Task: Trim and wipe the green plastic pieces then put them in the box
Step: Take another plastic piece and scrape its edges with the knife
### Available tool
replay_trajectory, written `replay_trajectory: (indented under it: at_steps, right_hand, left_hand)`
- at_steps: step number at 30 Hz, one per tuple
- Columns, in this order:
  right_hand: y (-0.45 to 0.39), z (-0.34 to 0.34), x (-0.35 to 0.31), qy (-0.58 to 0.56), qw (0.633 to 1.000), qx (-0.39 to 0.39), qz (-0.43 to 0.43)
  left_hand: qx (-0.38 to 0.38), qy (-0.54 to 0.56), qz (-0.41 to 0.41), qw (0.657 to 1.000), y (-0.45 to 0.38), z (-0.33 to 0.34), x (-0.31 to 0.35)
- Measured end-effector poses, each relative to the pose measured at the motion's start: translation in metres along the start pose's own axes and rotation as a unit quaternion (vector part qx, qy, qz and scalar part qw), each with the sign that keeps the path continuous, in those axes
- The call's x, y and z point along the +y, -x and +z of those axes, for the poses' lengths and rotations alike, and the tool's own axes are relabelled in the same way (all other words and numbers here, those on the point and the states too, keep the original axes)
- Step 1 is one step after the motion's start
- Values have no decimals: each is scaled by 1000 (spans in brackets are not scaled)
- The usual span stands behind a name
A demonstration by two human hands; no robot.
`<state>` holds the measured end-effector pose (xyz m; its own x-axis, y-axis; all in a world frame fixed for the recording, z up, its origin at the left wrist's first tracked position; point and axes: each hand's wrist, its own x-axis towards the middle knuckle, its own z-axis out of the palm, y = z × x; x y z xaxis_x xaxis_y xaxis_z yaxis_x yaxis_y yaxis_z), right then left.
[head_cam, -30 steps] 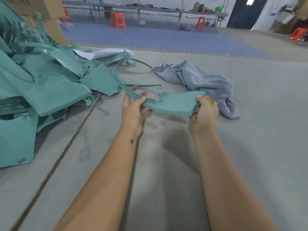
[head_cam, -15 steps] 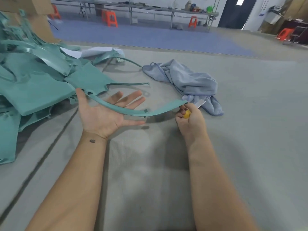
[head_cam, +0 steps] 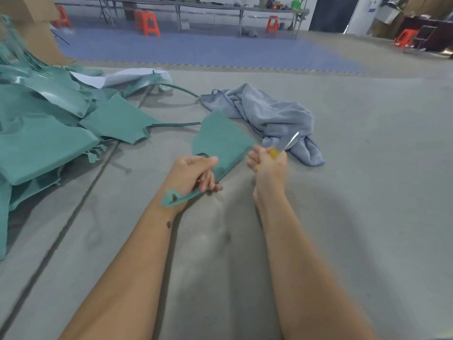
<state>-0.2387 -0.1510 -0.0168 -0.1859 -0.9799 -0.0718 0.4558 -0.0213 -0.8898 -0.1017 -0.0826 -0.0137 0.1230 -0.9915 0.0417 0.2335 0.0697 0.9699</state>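
Just in front of the grey cloth [head_cam: 269, 114], the left hand [head_cam: 191, 175] gripped the green plastic piece [head_cam: 220, 143] and the right hand [head_cam: 268, 163] clenched the knife [head_cam: 284, 144], so trimming appeared under way, next requiring blade-to-edge alignment.

Grey matte floor [head_cam: 367, 192] with a dark seam running diagonally at left. Crumpled grey-blue cloth [head_cam: 269, 116] lies on it, centre. White sheet [head_cam: 90, 79] behind the pile at left. Brown cardboard box [head_cam: 36, 28] far left. Blue floor mat [head_cam: 208, 50] beyond, orange plastic stools [head_cam: 147, 23] on it, long metal-framed worktop [head_cam: 196, 7] with clutter along the back wall, dark doorway [head_cam: 333, 13] at right.
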Motion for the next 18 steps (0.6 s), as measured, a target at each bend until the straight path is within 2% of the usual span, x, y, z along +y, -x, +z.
replay_trajectory:
  at_steps: [4, 8, 13, 18]
  right_hand:
    - [24, 25, 20, 115, 991, -73, 3]
    - [40, 33, 28, 120, 988, -93, 27]
    - [43, 34, 28, 178, 978, -106, 20]
    - [38, 40, 21, 128, 986, -87, 54]
  left_hand:
    - [56, -127, 60, 989, 3, 22, -9]
    - [77, -83, 86, 990, 7, 22, -3]
    - [40, -48, 115, 991, 10, 22, 3]
    - [-8, -49, 112, 992, 5, 21, -1]
